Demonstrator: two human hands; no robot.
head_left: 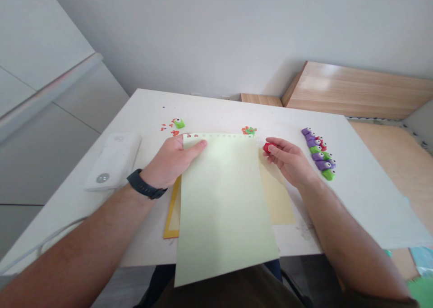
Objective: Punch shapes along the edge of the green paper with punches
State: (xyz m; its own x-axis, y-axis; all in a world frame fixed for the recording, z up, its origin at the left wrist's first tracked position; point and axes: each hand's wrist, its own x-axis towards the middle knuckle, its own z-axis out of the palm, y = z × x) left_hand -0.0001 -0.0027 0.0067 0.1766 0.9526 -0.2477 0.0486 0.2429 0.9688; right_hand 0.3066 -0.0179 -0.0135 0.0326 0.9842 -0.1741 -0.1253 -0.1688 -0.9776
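My left hand (179,159), in a dark wristband, grips a pale green sheet of paper (226,199) near its top left corner, thumb on top. Small cut-outs line the sheet's top edge, and its lower end overhangs the table's front. In my right hand (286,157), a small red craft punch (268,147) is pinched between thumb and fingers, just right of the sheet's top right corner. Its details are mostly covered by the fingers. Under the green sheet lie a pale yellow sheet (279,197) and a yellow-bordered sheet or pad (171,218), both partly hidden.
Purple, green and red craft punches (318,156) stand in rows at the right. A lone green punch (179,123) sits at back left beside orange paper bits (175,132). Orange and green bits (249,130) lie behind the sheet. A white device (117,159) is at left.
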